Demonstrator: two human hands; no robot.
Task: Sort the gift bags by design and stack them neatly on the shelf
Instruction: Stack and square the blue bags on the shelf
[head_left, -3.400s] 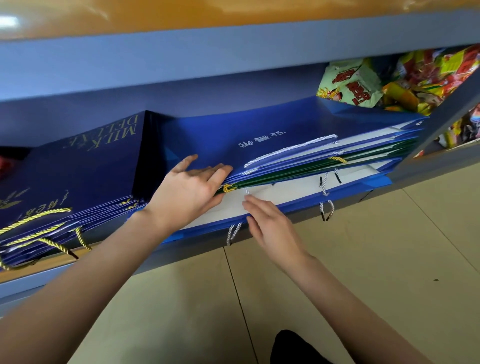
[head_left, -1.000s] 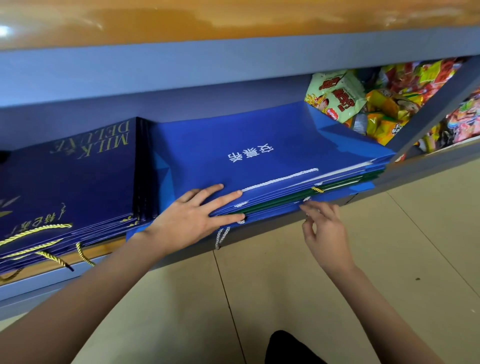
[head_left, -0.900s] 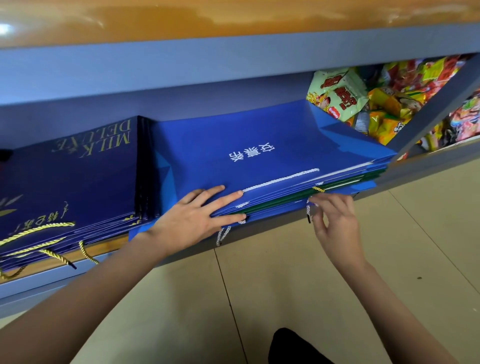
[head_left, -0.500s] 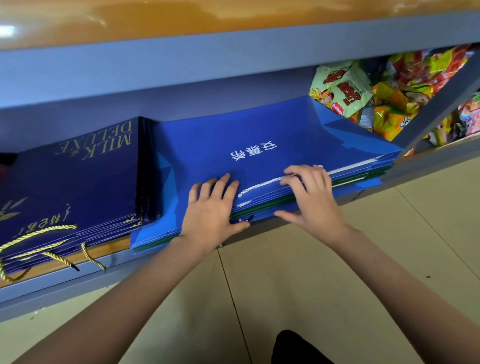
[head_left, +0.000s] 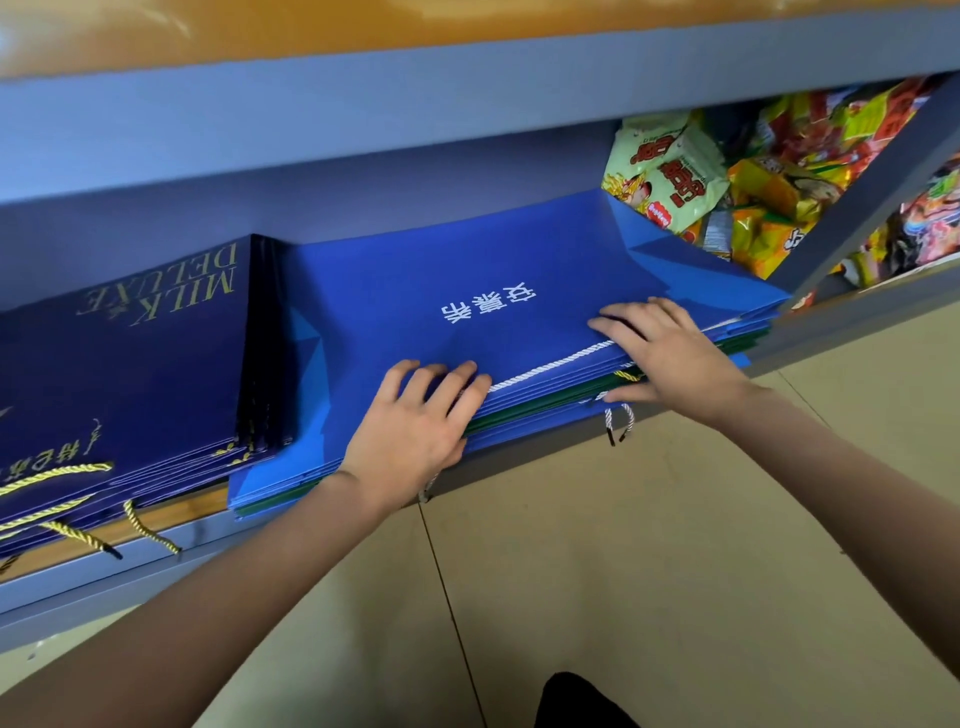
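right hand (head_left: 670, 358) up from the front edge onto the bright blue bag stack (head_left: 493, 312), left hand (head_left: 415, 431) shifted right, stack squared

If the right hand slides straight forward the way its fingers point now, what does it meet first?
The right hand lies flat on the top blue bag, fingers pointing up-left. It probably meets only that bag's bare surface, then its white lettering. Depth is unclear.

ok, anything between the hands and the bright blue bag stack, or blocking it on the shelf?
Nothing visible. Left hand and right hand already rest on the bright blue stack, which lies on the shelf.
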